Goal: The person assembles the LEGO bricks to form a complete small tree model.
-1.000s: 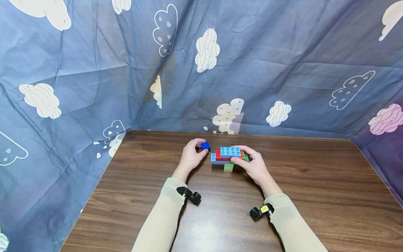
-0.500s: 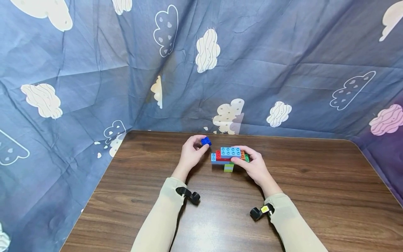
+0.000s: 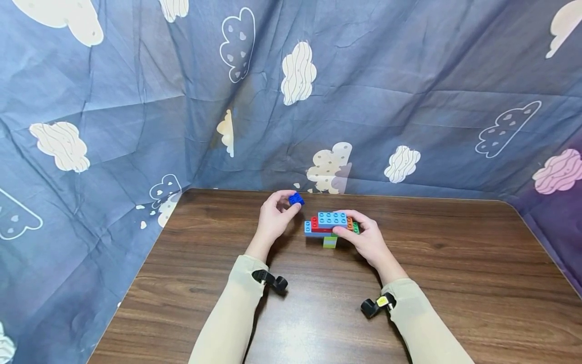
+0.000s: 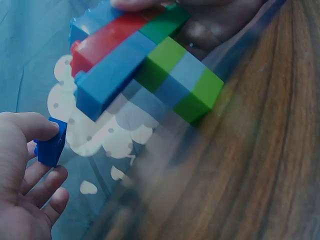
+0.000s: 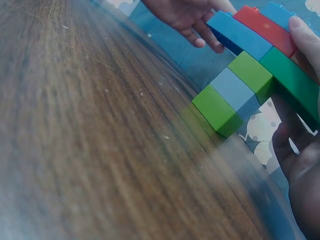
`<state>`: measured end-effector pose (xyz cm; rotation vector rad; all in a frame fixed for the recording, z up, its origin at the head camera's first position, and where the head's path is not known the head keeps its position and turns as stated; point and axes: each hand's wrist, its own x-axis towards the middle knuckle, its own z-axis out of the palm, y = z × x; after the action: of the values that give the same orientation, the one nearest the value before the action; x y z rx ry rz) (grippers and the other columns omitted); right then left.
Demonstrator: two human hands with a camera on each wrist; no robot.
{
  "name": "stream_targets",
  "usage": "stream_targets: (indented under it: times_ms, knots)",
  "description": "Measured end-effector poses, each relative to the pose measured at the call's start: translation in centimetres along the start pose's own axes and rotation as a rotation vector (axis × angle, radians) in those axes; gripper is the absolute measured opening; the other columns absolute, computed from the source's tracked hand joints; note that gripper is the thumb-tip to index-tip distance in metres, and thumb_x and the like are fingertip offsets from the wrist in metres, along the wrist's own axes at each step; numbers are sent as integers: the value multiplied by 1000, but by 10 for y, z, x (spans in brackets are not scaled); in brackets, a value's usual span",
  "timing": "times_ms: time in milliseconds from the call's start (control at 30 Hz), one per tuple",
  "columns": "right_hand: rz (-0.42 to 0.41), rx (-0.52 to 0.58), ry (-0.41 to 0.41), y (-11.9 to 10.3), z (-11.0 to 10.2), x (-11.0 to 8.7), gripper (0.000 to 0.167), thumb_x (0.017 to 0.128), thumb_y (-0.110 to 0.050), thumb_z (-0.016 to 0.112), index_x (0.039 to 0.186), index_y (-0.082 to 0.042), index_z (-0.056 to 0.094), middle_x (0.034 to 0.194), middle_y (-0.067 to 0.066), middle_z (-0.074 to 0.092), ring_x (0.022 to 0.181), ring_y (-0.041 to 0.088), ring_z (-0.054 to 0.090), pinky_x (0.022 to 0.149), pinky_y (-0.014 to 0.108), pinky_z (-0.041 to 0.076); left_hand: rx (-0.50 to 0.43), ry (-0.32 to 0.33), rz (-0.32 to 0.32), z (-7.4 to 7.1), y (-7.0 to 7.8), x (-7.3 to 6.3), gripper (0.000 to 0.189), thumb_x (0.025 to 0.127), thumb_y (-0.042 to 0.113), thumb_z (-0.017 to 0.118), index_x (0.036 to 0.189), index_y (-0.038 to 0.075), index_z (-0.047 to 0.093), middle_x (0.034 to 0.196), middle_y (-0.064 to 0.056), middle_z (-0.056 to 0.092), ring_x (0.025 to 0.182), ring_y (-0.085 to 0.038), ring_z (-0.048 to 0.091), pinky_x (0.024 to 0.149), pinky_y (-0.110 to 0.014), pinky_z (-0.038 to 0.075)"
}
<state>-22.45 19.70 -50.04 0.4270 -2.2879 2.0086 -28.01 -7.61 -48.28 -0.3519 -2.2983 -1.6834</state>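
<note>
My left hand (image 3: 274, 216) pinches a small dark blue toy brick (image 3: 296, 199) between thumb and fingers; the left wrist view shows this blue brick (image 4: 51, 143) apart from the stack. A built stack of toy bricks (image 3: 332, 219) stands on the table to its right. Its stem (image 4: 184, 80) is light green and grey-blue, under a wider level of blue and green, then red and orange, with a light blue brick (image 3: 328, 218) on top. My right hand (image 3: 365, 238) grips the stack's right side, thumb in front; its other fingers are partly hidden behind.
The brown wooden table (image 3: 218, 313) reaches back to a dark blue cloth (image 3: 364, 101) with cloud prints, which hangs behind it and along the left side. Small black cameras (image 3: 273, 280) are strapped to both wrists.
My left hand has moved slightly away toward the back of the table with the dark blue brick, which has tilted. My right hand and the stack stay in place.
</note>
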Motion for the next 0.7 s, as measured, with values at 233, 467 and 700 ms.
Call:
stream_targets:
  times_ms: [233,467,700]
  knots:
    - [3,7,-4,0,0,0,42,98,-13,84,138,-9,72,122,-2,75,104,15,69,86,25,58,-77,-11,29,0,17,0,33,97,11,84,128,6,76,110,-15,75,95,-25,67,76,-24,51]
    - [13,-9,1,2,-1,1,43,98,-15,84,139,-11,72,124,1,74,106,17,69,88,25,58,-133,-38,103,-2,43,-3,34,97,10,83,130,3,74,118,-16,75,95,-28,65,79,-24,53]
    - [21,-26,8,3,0,1,41,99,-16,84,139,-12,72,123,1,74,105,18,68,88,25,58,-139,-93,139,-1,59,-7,35,99,12,82,132,6,73,112,-12,73,94,-21,63,82,-27,54]
